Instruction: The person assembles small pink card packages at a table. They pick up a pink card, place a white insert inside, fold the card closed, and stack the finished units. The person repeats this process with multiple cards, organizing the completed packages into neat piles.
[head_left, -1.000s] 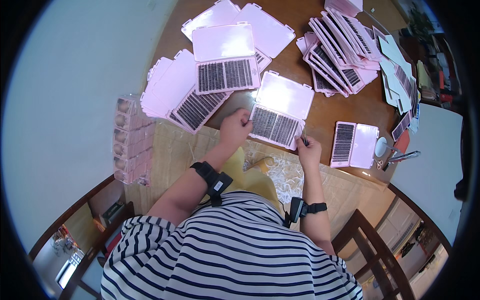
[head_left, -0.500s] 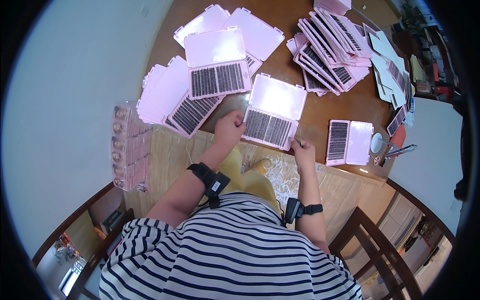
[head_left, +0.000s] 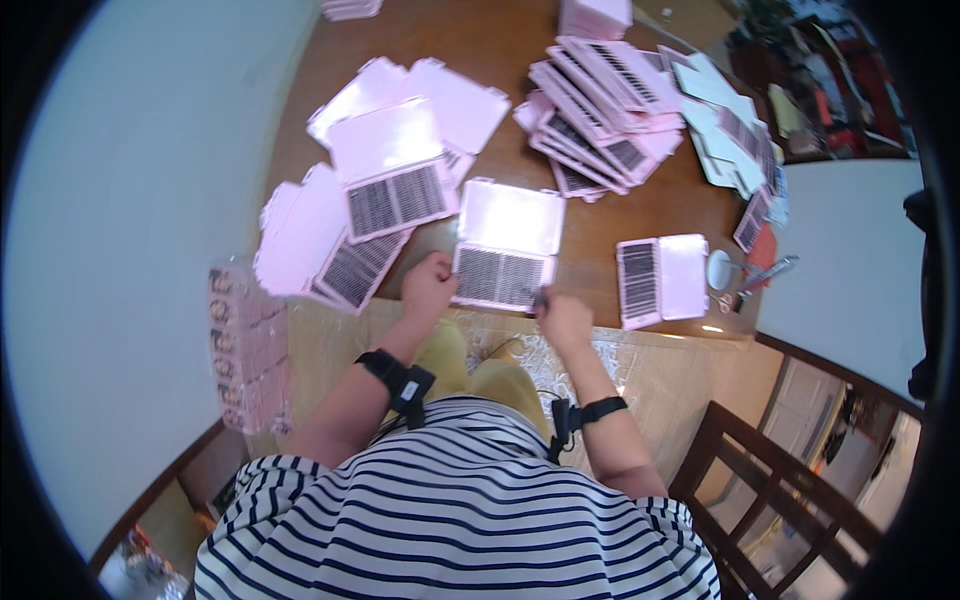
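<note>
An open pink eyelash case (head_left: 508,218) lies at the table's front edge, its lid tipped back and its lower half filled with rows of black false lashes (head_left: 500,277). My left hand (head_left: 430,285) pinches the left side of this case with bent fingers. At its lower right corner, my right hand (head_left: 566,318) has its fingers closed on a thin dark tool, apparently tweezers (head_left: 541,298), blurred and mostly hidden. Left of the case, more open lash cases (head_left: 395,195) overlap in a fanned pile. Another open case (head_left: 683,275) lies to the right.
A tall stack of lash cases (head_left: 610,110) stands at the back, beside white sheets (head_left: 715,120). Scissors (head_left: 724,302) and a round white stand (head_left: 718,268) are near the right edge. Packaged pink items (head_left: 245,350) hang at the left; paper shreds (head_left: 545,365) litter the floor.
The whole view has shifted, with the table's contents lower and further left. My right hand has turned inward over the case's lower right corner; my left hand stays at its left side.
</note>
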